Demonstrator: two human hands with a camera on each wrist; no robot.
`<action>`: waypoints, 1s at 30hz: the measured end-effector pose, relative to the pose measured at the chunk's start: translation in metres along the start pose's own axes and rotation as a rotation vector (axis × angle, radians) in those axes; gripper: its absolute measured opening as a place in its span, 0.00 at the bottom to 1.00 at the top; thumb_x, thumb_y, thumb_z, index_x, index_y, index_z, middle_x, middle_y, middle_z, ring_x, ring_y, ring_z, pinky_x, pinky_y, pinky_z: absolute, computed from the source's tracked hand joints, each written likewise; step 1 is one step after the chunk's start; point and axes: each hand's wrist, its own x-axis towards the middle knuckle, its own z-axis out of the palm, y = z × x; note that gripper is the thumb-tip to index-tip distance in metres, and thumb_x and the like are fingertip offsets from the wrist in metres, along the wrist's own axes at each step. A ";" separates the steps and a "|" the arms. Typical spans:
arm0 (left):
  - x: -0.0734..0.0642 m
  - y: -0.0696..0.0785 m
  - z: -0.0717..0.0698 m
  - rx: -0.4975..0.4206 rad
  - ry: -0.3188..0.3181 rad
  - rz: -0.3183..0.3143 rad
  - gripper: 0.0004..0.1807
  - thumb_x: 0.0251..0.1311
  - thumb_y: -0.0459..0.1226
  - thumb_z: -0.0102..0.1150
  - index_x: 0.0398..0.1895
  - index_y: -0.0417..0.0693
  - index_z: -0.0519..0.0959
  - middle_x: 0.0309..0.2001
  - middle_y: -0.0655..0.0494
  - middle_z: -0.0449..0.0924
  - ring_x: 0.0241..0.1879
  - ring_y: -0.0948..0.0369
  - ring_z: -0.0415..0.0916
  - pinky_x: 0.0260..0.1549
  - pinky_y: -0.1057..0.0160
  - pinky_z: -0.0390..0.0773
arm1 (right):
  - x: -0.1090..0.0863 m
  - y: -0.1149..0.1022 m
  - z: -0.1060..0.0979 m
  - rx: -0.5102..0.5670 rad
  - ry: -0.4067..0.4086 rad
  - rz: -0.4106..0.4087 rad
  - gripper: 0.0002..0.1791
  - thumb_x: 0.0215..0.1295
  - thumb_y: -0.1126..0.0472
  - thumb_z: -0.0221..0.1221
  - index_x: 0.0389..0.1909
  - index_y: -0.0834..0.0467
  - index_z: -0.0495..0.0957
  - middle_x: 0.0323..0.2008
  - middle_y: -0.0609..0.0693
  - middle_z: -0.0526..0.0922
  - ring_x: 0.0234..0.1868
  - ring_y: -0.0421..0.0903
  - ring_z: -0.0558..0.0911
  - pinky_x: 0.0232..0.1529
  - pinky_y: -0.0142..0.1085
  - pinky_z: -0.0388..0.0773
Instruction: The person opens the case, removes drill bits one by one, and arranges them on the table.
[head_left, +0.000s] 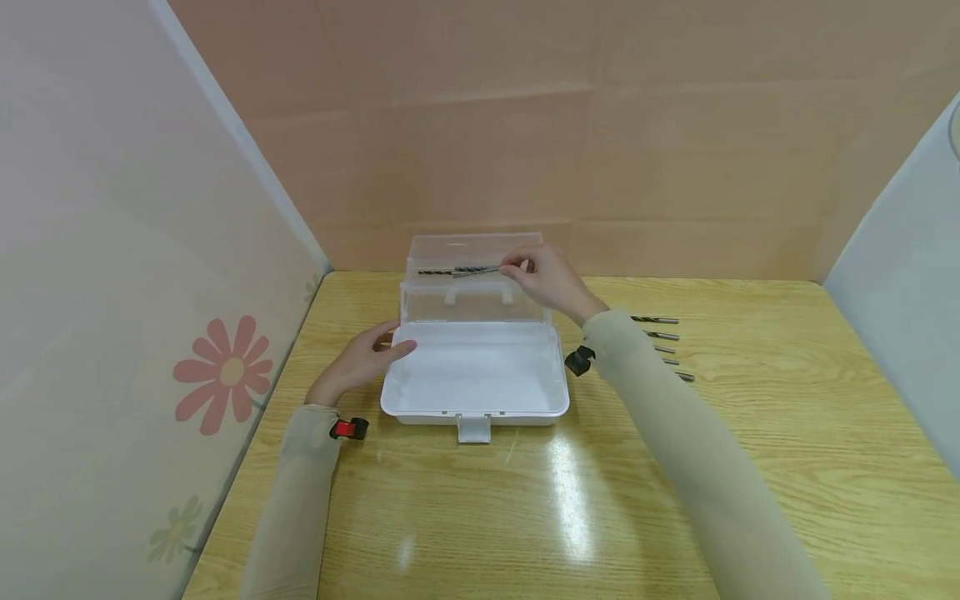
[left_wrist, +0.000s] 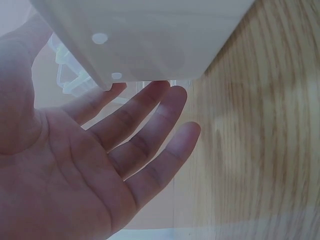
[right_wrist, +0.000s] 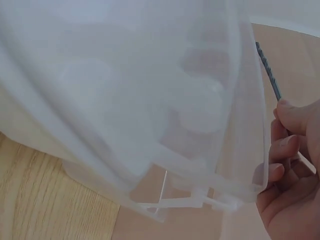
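A white plastic box (head_left: 480, 375) stands with its clear lid and tray section (head_left: 476, 302) raised at the back. My right hand (head_left: 551, 279) is above that clear section. Its thumb and fingers pinch a twist drill bit (right_wrist: 270, 72) near the shank end, the fluted end pointing left. Another dark drill bit (head_left: 435, 272) shows just left of the held one, against the clear plastic. At the box's left end, my left hand (head_left: 363, 358) holds the back corner, thumb over the rim. Its fingers (left_wrist: 140, 145) reach along the outside toward the back.
Several drill bits (head_left: 660, 320) lie in a column on the wooden table (head_left: 787, 400) right of the box, partly hidden by the right sleeve. A latch (head_left: 474, 429) hangs at the box front. Walls stand left, right and behind the table.
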 end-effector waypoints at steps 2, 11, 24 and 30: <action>0.000 0.000 0.000 0.002 -0.001 -0.002 0.51 0.71 0.68 0.57 0.87 0.53 0.55 0.83 0.38 0.57 0.78 0.37 0.63 0.72 0.35 0.71 | -0.001 -0.001 -0.002 0.016 -0.002 0.025 0.13 0.79 0.53 0.62 0.54 0.56 0.89 0.47 0.54 0.90 0.32 0.49 0.75 0.34 0.40 0.73; 0.000 -0.002 -0.001 0.002 0.000 0.001 0.51 0.71 0.68 0.56 0.87 0.54 0.55 0.83 0.39 0.58 0.78 0.38 0.64 0.71 0.35 0.72 | -0.004 0.001 -0.007 0.035 0.042 0.038 0.12 0.78 0.53 0.63 0.52 0.54 0.90 0.47 0.55 0.90 0.32 0.50 0.76 0.35 0.40 0.73; -0.003 -0.001 -0.001 0.005 0.009 0.010 0.50 0.72 0.67 0.56 0.87 0.53 0.55 0.83 0.39 0.57 0.78 0.36 0.63 0.71 0.35 0.72 | -0.015 0.000 -0.010 0.062 0.075 -0.006 0.12 0.77 0.57 0.65 0.49 0.60 0.90 0.46 0.56 0.90 0.29 0.47 0.75 0.31 0.35 0.72; -0.002 -0.001 -0.001 0.007 0.007 0.008 0.50 0.72 0.67 0.56 0.87 0.53 0.55 0.83 0.39 0.57 0.77 0.37 0.64 0.71 0.35 0.72 | -0.022 0.000 -0.011 0.077 0.084 -0.007 0.11 0.76 0.57 0.65 0.48 0.59 0.90 0.45 0.56 0.90 0.27 0.45 0.74 0.28 0.33 0.71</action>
